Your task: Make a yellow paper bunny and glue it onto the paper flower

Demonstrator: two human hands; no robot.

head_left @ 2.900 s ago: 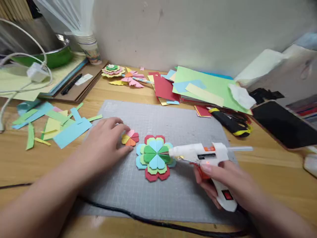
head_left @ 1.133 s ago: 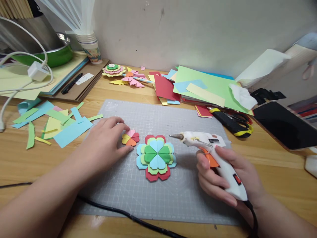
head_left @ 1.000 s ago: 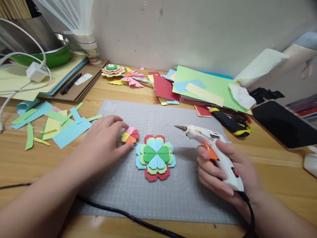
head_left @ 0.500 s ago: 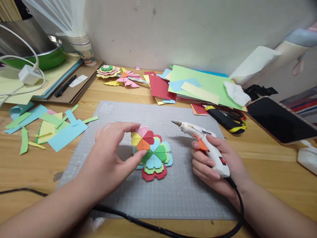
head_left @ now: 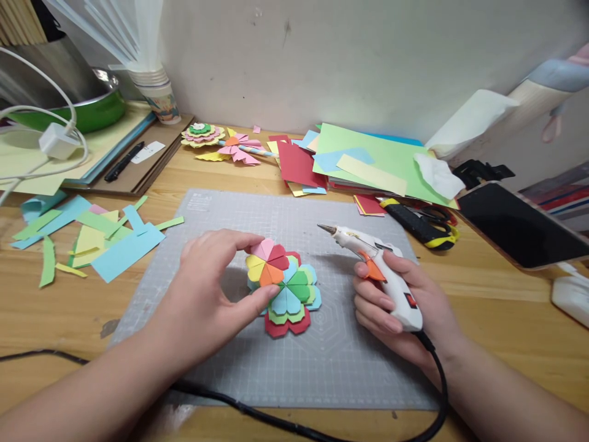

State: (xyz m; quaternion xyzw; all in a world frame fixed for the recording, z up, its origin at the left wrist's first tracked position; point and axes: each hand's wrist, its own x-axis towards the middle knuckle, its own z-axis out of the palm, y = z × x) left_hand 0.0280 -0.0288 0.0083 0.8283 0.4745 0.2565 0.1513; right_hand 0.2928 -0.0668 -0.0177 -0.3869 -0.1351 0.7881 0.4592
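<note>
Between thumb and forefinger, my left hand holds a small paper flower with pink, red, orange and yellow petals. It overlaps the upper left of a larger layered paper flower in blue, green and red, which lies on the grey cutting mat. Whether the two touch I cannot tell. My right hand is wrapped round a white hot glue gun with an orange trigger, its metal nozzle pointing left toward the flowers. A black cord runs from its handle across the front of the mat.
Paper scraps lie on the left. Behind the mat are a finished paper flower on a stem and coloured sheets. To the right are a utility knife and a phone. A paper cup stands back left.
The small flower in my left hand has shifted slightly right and down over the larger one. My right hand with the glue gun has stayed almost in place.
</note>
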